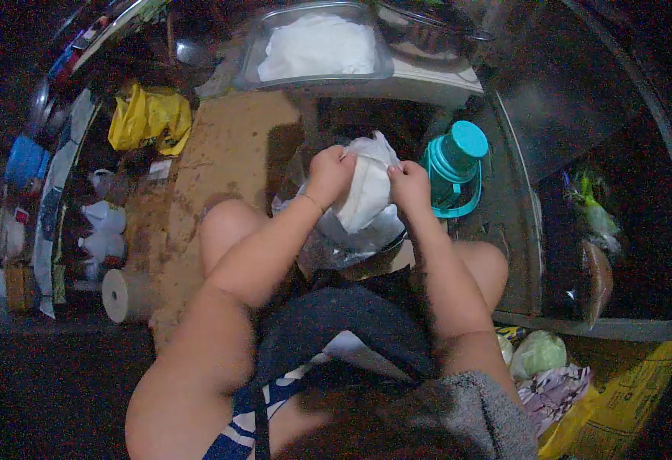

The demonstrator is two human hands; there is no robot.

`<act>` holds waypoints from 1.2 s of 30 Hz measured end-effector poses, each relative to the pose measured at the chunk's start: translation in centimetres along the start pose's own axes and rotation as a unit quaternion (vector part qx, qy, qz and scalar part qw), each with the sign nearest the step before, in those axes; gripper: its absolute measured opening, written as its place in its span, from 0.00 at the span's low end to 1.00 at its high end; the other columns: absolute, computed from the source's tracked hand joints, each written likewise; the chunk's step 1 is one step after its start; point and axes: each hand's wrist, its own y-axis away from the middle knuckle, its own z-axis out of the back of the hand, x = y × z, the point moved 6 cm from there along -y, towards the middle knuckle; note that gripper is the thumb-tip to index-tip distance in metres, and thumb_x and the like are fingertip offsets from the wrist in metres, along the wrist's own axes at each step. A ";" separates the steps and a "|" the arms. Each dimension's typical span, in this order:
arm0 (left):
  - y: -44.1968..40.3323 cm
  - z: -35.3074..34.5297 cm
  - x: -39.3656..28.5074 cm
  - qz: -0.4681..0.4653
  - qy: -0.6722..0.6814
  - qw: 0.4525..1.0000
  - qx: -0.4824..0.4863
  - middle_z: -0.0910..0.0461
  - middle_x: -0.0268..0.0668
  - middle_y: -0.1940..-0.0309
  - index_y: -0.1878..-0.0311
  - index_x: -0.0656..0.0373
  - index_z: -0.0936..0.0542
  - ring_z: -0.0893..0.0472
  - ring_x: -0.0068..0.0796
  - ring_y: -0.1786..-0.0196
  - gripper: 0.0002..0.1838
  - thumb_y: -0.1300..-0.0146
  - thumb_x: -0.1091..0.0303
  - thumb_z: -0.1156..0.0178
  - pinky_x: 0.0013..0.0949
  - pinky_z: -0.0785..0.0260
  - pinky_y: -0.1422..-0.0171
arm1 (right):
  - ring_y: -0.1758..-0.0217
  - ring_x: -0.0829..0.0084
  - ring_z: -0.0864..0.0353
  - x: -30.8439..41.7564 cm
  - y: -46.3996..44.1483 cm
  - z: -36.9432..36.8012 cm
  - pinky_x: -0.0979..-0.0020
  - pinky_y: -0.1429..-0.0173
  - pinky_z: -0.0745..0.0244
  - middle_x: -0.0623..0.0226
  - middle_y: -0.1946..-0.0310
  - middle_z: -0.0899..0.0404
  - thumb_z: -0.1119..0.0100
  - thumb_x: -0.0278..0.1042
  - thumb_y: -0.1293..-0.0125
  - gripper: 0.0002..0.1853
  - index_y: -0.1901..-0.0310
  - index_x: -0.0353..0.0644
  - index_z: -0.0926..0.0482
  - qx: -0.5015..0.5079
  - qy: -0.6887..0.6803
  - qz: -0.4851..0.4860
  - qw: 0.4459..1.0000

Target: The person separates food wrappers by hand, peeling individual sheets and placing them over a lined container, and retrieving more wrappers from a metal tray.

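Observation:
Between my two hands is a thin, limp white sheet (367, 188), held above my lap. It could be cloth or paper; I cannot tell which. My left hand (331, 178) pinches its left edge, fingers closed. On the opposite edge, the thumb and fingers of my right hand (410, 186) are closed too. Under and around the sheet lies a transparent plastic bag (332, 245), partly hidden by my hands and the sheet. Just right of my right hand stand a turquoise cup or small pail (466, 142) and a matching rim below it.
Ahead, a transparent tray (248, 65) holds a white pile (321, 47). Flattened cardboard (225, 153) covers the floor at left, with a yellow bag (150, 119) and a roll (125, 295) near it. Wrapped vegetables (539, 354) lie at lower right beside a yellow sack (631, 399).

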 end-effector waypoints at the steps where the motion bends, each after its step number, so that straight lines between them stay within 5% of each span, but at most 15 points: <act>1: -0.2 0.0 0.4 0.004 0.021 1.000 0.001 0.22 0.53 0.72 0.71 0.64 0.22 0.21 0.53 0.66 0.15 0.43 0.59 0.42 0.45 0.30 0.61 | 0.74 0.65 0.24 -2.4 -0.9 -1.0 0.65 0.69 0.29 0.61 0.76 0.22 0.40 0.34 0.40 0.09 0.67 0.35 0.22 0.014 -0.030 -0.032 0.999; 5: 0.2 0.0 -0.7 0.009 0.101 0.993 0.054 0.21 0.51 0.71 0.67 0.62 0.21 0.21 0.50 0.68 0.13 0.42 0.59 0.41 0.42 0.30 0.62 | 0.74 0.72 0.24 -4.2 -0.8 -1.9 0.69 0.71 0.29 0.67 0.75 0.23 0.41 0.31 0.39 0.06 0.66 0.37 0.22 0.084 -0.220 -0.148 0.960; 8: 1.2 -0.5 -1.8 -0.032 0.115 0.990 0.076 0.21 0.51 0.71 0.65 0.61 0.22 0.21 0.51 0.67 0.11 0.41 0.61 0.41 0.43 0.30 0.61 | 0.73 0.73 0.23 1.2 1.8 -0.9 0.69 0.68 0.26 0.66 0.71 0.21 0.40 0.31 0.39 0.07 0.62 0.37 0.22 0.128 -0.395 -0.259 0.872; 12: 1.5 -1.0 -2.5 -0.088 0.020 0.993 0.076 0.22 0.52 0.71 0.67 0.61 0.24 0.23 0.55 0.65 0.10 0.40 0.63 0.41 0.47 0.31 0.61 | 0.68 0.72 0.20 -5.3 -1.5 -4.8 0.69 0.63 0.25 0.64 0.66 0.19 0.39 0.30 0.39 0.11 0.57 0.36 0.21 0.113 -0.212 -0.061 0.969; 17: 0.6 0.2 -1.2 -0.044 -0.013 0.999 -0.007 0.23 0.52 0.71 0.69 0.61 0.26 0.24 0.58 0.65 0.11 0.40 0.62 0.41 0.50 0.32 0.62 | 0.65 0.73 0.20 -4.4 -1.3 -3.5 0.70 0.60 0.25 0.65 0.62 0.18 0.38 0.28 0.41 0.13 0.55 0.34 0.22 0.113 -0.103 -0.064 0.986; 23: 0.8 0.8 -2.2 -0.060 0.000 0.998 0.003 0.23 0.51 0.72 0.69 0.60 0.26 0.23 0.57 0.65 0.11 0.39 0.62 0.42 0.50 0.32 0.62 | 0.66 0.75 0.21 -1.2 0.4 -2.6 0.72 0.60 0.27 0.67 0.65 0.19 0.37 0.30 0.41 0.14 0.54 0.35 0.21 0.168 -0.246 -0.095 0.950; 32: 1.8 0.2 -4.0 -0.090 0.008 0.995 0.032 0.22 0.52 0.70 0.67 0.60 0.24 0.22 0.55 0.64 0.10 0.38 0.62 0.43 0.48 0.31 0.62 | 0.66 0.74 0.21 -2.6 -0.7 -3.3 0.71 0.62 0.26 0.66 0.66 0.19 0.40 0.35 0.38 0.14 0.55 0.35 0.21 0.072 -0.144 -0.055 0.985; 36: 1.4 0.9 -3.5 -0.057 0.016 0.998 0.003 0.22 0.51 0.71 0.67 0.60 0.23 0.22 0.55 0.66 0.09 0.39 0.63 0.43 0.47 0.31 0.62 | 0.66 0.60 0.17 -1.3 0.8 -3.1 0.61 0.61 0.25 0.55 0.68 0.18 0.39 0.46 0.40 0.20 0.59 0.33 0.20 0.081 -0.263 -0.148 0.950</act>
